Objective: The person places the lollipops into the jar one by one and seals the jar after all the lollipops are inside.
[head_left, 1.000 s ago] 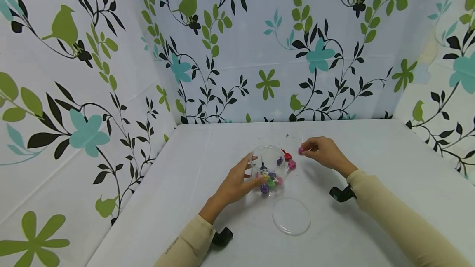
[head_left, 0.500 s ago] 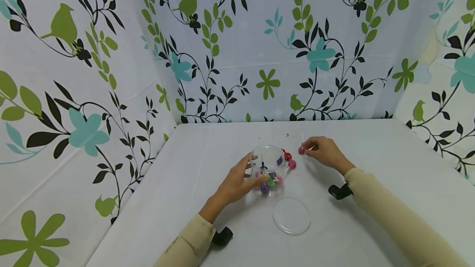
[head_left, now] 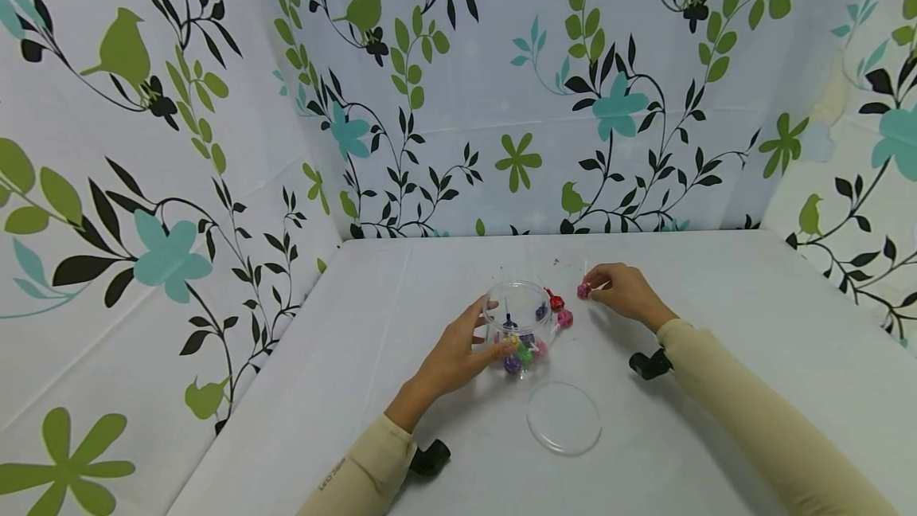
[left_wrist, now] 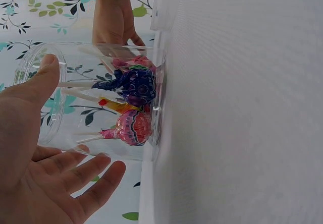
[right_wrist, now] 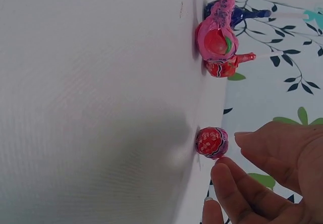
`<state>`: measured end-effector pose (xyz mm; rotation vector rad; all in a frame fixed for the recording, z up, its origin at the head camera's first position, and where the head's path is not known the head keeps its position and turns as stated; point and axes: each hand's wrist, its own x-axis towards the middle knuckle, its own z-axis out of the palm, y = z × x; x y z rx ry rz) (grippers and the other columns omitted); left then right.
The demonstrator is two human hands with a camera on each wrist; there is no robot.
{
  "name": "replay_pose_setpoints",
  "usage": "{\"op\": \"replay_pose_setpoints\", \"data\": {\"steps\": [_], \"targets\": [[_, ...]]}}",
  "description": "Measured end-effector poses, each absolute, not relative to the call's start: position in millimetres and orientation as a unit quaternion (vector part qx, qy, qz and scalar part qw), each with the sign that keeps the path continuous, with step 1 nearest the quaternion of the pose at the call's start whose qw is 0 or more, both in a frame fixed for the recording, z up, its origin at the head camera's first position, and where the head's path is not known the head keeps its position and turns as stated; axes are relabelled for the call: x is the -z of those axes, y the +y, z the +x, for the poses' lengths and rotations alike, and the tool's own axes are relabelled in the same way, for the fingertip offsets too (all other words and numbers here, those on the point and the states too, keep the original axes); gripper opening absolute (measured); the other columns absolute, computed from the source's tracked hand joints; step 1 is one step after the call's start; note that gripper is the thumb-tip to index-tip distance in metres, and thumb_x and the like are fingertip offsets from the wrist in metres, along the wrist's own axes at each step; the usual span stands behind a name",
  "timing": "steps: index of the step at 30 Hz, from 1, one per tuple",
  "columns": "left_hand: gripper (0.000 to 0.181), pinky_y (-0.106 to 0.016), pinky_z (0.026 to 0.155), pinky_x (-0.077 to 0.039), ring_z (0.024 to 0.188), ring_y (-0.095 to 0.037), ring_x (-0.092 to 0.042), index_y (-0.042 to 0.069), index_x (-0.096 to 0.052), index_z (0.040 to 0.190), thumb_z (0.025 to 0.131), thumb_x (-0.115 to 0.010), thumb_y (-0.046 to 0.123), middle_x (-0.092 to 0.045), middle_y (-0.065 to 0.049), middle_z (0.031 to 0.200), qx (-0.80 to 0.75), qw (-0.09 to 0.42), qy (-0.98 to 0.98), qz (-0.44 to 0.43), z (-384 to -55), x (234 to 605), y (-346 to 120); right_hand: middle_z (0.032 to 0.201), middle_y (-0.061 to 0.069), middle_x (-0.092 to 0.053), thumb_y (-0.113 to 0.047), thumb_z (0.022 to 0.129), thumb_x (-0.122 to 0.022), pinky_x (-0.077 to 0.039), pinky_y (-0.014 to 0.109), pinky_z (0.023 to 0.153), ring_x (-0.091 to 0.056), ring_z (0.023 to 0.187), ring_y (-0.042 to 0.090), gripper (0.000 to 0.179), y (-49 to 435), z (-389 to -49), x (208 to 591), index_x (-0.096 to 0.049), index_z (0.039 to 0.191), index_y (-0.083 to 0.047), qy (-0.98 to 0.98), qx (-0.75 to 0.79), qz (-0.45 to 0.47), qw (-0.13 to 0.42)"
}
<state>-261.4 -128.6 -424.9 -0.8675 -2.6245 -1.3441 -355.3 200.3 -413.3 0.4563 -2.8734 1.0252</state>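
Observation:
My left hand [head_left: 454, 353] holds a clear plastic jar [head_left: 517, 307] standing on the table, thumb across its side in the left wrist view. Inside lie several wrapped lollipops, among them a dark blue lollipop [left_wrist: 137, 87] and a pink lollipop [left_wrist: 132, 128]. To the right of the jar, my right hand [head_left: 625, 291] is at a single pink-red lollipop [right_wrist: 212, 142] on the table. One fingertip is right at its wrapper, while the thumb stands apart from it. Between jar and right hand lie a red lollipop [head_left: 556, 302] and a pink lollipop [head_left: 565, 318].
A clear round lid [head_left: 564, 419] lies on the white table [head_left: 673, 452] in front of the jar. Patterned cloth [head_left: 444, 102] with birds and leaves rises behind and at both sides. Small dark specks [head_left: 557, 262] dot the table behind the lollipops.
My right wrist and sleeve have shifted slightly left, while the fingers stay at the single lollipop. The left hand and the jar have not visibly moved.

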Motion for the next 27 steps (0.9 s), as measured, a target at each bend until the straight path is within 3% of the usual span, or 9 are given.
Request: {"op": "replay_pose_setpoints", "data": {"steps": [7, 17, 27], "targets": [[0.088, -0.047, 0.102, -0.053, 0.137, -0.031, -0.052, 0.007, -0.028, 0.163, 0.097, -0.078, 0.035, -0.046, -0.014, 0.156, 0.439, 0.034, -0.853, -0.28, -262, 426, -128, 0.116, 0.023, -0.069, -0.003, 0.097, -0.069, -0.056, 0.053, 0.092, -0.062, 0.108, 0.041, 0.025, 199, -360, 416, -0.068, 0.122, 0.005, -0.932, -0.335, 0.136, 0.016], [0.089, -0.046, 0.103, -0.053, 0.137, -0.031, -0.052, 0.01, -0.027, 0.164, 0.096, -0.077, 0.039, -0.046, -0.015, 0.156, 0.441, 0.032, -0.852, -0.28, -261, 426, -128, 0.114, 0.024, -0.068, -0.004, 0.097, -0.07, -0.06, 0.046, 0.082, -0.063, 0.101, 0.039, 0.031, 198, -367, 421, -0.068, 0.127, 0.003, -0.936, -0.322, 0.139, -0.003], [0.088, -0.046, 0.102, -0.053, 0.137, -0.031, -0.052, 0.01, -0.028, 0.164, 0.096, -0.077, 0.039, -0.046, -0.015, 0.156, 0.441, 0.031, -0.853, -0.277, -261, 424, -128, 0.107, 0.019, -0.068, -0.004, 0.096, -0.074, -0.059, 0.045, 0.083, -0.062, 0.099, 0.037, 0.02, 193, -367, 424, -0.068, 0.114, 0.0, -0.938, -0.316, 0.144, 0.001]]}}
